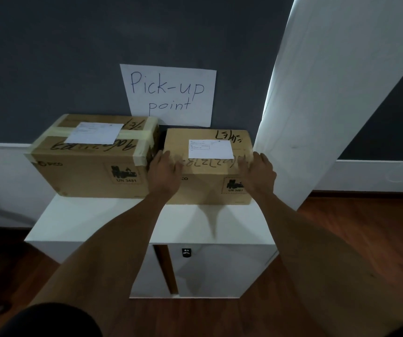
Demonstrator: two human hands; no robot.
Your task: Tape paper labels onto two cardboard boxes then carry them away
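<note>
Now both cardboard boxes sit side by side on a white cabinet (113,222) against the dark wall, under a handwritten "Pick-up point" sign (169,94). The left box (93,164) carries a white paper label (95,133) on its top, crossed by wide bands of tape. The right box (207,171) carries its own label (210,149) on top; the tape on it is too blurred to make out. The left hand (163,173) lies flat on the near left top edge of the right box, fingers straight, gripping nothing. The right hand (260,172) lies on the near right top edge, fingers straight and slightly blurred, also closed on nothing. Judgement: the labelling looks finished and the step in hand is seating the second box at the drop-off spot. To do it well, push with flat palms from both corners evenly so the box slides square to the wall and parallel to its neighbour, with a narrow gap between them. Keep the fingers off the label so it does not lift or crease. Check that the front face stays behind the cabinet's front edge before letting go.
</note>
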